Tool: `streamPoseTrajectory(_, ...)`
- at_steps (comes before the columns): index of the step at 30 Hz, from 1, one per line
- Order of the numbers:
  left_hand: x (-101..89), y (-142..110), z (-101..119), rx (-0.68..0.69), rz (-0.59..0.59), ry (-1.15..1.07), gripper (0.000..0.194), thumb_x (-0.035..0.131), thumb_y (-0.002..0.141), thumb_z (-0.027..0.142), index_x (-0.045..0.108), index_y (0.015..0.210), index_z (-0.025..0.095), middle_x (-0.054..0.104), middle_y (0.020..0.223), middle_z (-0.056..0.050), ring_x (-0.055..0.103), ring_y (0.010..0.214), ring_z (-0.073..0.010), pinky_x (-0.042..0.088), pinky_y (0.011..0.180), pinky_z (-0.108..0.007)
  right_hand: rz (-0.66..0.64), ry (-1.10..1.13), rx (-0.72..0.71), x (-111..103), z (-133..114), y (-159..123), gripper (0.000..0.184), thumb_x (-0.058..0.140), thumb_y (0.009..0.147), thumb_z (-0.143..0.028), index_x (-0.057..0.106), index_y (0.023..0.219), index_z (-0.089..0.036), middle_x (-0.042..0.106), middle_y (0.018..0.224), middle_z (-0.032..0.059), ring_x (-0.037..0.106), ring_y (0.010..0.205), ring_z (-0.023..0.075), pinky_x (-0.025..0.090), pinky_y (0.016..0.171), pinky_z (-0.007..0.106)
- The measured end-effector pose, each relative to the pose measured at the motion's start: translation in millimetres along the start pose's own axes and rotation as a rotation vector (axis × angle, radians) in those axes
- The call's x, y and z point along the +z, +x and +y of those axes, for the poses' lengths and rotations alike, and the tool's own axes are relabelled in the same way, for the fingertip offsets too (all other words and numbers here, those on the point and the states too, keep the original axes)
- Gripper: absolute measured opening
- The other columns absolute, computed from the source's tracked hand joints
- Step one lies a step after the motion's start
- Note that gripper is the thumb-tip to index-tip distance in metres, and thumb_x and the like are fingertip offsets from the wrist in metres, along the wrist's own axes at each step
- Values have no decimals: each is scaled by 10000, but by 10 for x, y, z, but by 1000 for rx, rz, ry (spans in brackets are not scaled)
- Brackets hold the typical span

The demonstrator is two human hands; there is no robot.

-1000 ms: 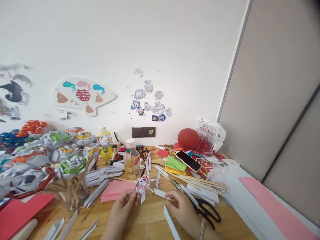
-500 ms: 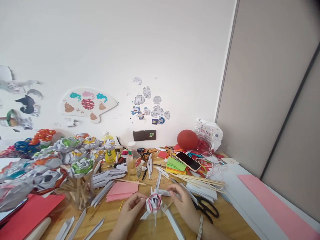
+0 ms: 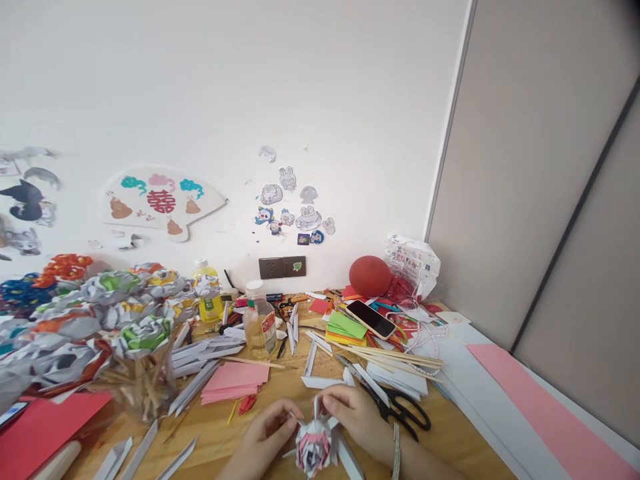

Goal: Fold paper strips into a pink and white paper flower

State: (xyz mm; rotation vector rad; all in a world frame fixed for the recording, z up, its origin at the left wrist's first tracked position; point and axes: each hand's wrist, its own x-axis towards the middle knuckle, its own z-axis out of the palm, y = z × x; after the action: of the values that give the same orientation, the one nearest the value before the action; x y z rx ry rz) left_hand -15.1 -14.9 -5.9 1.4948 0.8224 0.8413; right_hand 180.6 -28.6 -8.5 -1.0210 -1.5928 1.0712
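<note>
While the left hand (image 3: 267, 435) and right hand (image 3: 354, 421) pinch closed on a paper flower (image 3: 314, 448), exact grip partly hidden, overpulling could tear folds.

Worktop (image 3: 203, 423), rear right: red balloon (image 3: 370, 276) beside white printed bag (image 3: 421, 267); phone (image 3: 371, 319), screen dark, nearer. Rear left: bottle of yellow liquid (image 3: 211, 309). Wall (image 3: 320, 80): dark socket panel (image 3: 282, 267), stickers (image 3: 308, 219) above, fan-shaped sign (image 3: 161, 200) left.

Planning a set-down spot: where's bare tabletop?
Bare wood shows between the left hand and the front-left white strips, and between the scissors and the white sheet. Crowded: around the bottle and the paper flowers.
</note>
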Motion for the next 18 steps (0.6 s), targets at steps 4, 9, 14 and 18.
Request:
streamPoseTrajectory(4, 4, 2, 1, 10, 38, 34, 494, 627, 655, 648, 593, 754, 165, 542, 654, 28, 502, 637, -142, 383, 623, -250, -91, 89, 14, 37, -49, -27, 372, 570, 782, -510, 644, 785, -145, 614, 699, 14, 571, 665, 152, 434, 642, 253)
streamPoseTrajectory(9, 18, -16, -7, 12, 38, 47, 498, 613, 661, 656, 588, 755, 167, 550, 647, 24, 510, 624, -145, 401, 607, -254, -47, 129, 68, 67, -36, -29, 273, 653, 716, -417, 620, 764, -151, 599, 690, 0, 574, 666, 152, 441, 651, 259)
streamPoseTrajectory(14, 106, -63, 122, 48, 68, 153, 436, 613, 700, 599, 611, 751, 166, 599, 710, -13, 548, 668, -167, 427, 628, -261, -3, 112, 77, 60, -92, -45, 170, 661, 683, -256, 639, 810, -145, 653, 766, 37, 622, 741, 182, 467, 698, 288)
streamPoseTrajectory(18, 199, -123, 254, 108, 46, 258, 262, 575, 791, 427, 659, 860, 188, 674, 863, -56, 598, 822, -211, 448, 760, -294, 3, -71, 23, 36, -244, -93, 78, 639, 694, -187, 660, 759, -150, 659, 749, 28, 616, 737, 177, 461, 696, 272)
